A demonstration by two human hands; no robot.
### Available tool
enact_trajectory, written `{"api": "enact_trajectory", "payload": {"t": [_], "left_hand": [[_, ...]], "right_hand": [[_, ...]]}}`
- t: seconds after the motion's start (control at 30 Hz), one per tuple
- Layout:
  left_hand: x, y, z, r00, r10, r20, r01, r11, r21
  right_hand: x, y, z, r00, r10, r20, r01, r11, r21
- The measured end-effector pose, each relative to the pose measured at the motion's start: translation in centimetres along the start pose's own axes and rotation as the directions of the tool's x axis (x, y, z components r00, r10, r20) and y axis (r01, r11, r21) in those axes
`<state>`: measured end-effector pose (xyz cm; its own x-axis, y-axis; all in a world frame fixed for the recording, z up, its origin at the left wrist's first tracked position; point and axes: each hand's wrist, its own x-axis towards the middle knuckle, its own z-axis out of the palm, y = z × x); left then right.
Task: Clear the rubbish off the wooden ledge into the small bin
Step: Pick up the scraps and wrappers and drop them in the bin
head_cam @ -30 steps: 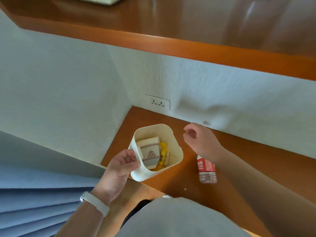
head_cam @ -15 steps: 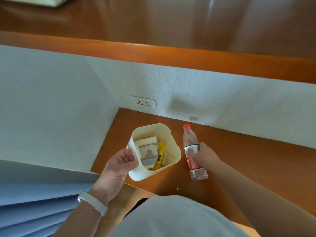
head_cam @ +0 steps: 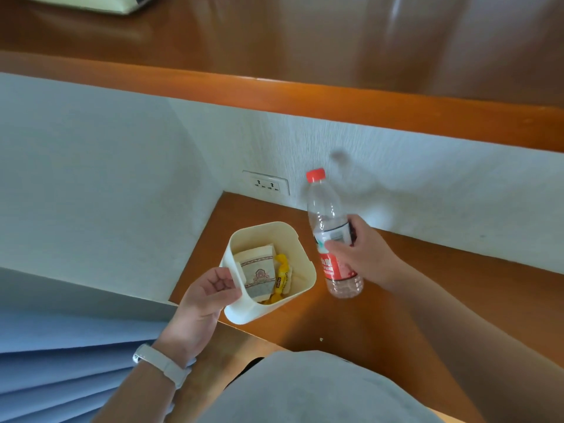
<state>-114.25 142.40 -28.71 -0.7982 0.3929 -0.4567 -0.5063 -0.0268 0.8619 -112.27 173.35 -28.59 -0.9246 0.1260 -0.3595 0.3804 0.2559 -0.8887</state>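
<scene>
Bottle (head_cam: 331, 236) looks empty: clear thin plastic, red cap on, red label. Judging by that: very light, walls springy and will dent if squeezed, smooth so it can slip or rotate in a loose hold. Best hold is mid-body at the label, and that's where the right hand (head_cam: 363, 254) has it: grip closed round the bottle, thumb across the near side, fingers wrapped behind. Bottle appears lifted clear of the ledge (head_cam: 427, 288), cap up and tilted away from the person, base hanging below the grip. Bin (head_cam: 300, 239) sits just left of that grip, open side up and tipped toward the camera. Left hand (head_cam: 210, 296) pinches the bin's near-left rim, fingers curled, grip closed on the wall, wrist below with a pale band (head_cam: 161, 366). Right forearm comes in from the lower right, wrist bent left toward the bin. Bin already holds a paper packet (head_cam: 258, 273) and yellow wrappers (head_cam: 282, 277), so it's part full; bottle looks longer than the bin is deep, so I'd expect it to stick out or need crushing.
</scene>
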Motion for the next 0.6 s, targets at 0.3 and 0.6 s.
{"api": "enact_trajectory", "payload": {"t": [0.3, 0.6], "left_hand": [[-1.2, -0.3, -1.2, 0.999, 0.039, -0.023, -0.039, 0.999, -0.006], [-2.4, -0.1, -2.2, 0.993, 0.076, -0.085, -0.077, 0.997, -0.003]], "right_hand": [[0.4, -5.3, 1.4, 0.978, -0.196, 0.072, 0.180, 0.967, 0.182], [0.9, -3.4, 6.8, 0.929, -0.218, 0.298, 0.190, 0.974, 0.120]]}}
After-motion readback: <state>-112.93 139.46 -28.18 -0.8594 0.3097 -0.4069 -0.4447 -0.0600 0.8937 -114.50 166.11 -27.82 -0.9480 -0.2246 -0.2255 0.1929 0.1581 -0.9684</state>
